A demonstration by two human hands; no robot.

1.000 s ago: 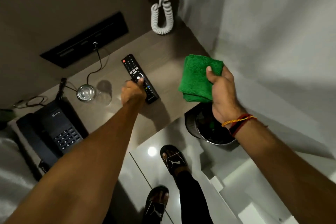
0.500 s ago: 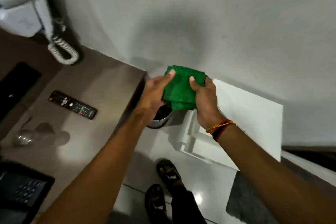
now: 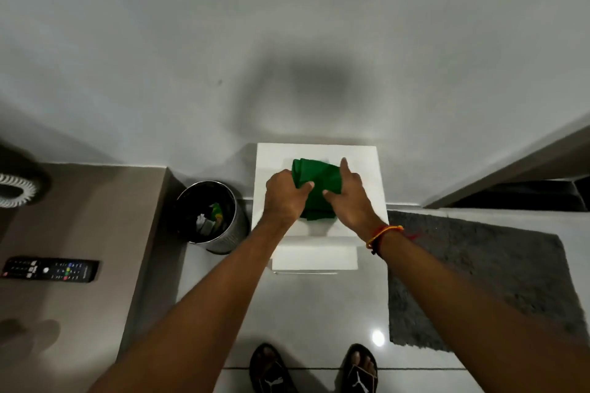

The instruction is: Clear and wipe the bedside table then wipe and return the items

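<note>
Over one white stool (image 3: 360, 156), two hands hold one cloth (image 3: 322, 175).

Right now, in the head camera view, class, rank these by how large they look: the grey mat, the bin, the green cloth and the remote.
1. Grey mat, clearly largest.
2. Bin.
3. Green cloth and remote: too alike to rank; the hands cover part of the cloth, and the remote is cut by the frame edge.

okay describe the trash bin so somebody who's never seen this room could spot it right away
Start at the brown bedside table on the left, where a black remote lies. On the floor in the gap between its right edge and the white stand sits the trash bin. It is the only round, shiny metal thing there, dark inside with bits of litter showing.
</note>
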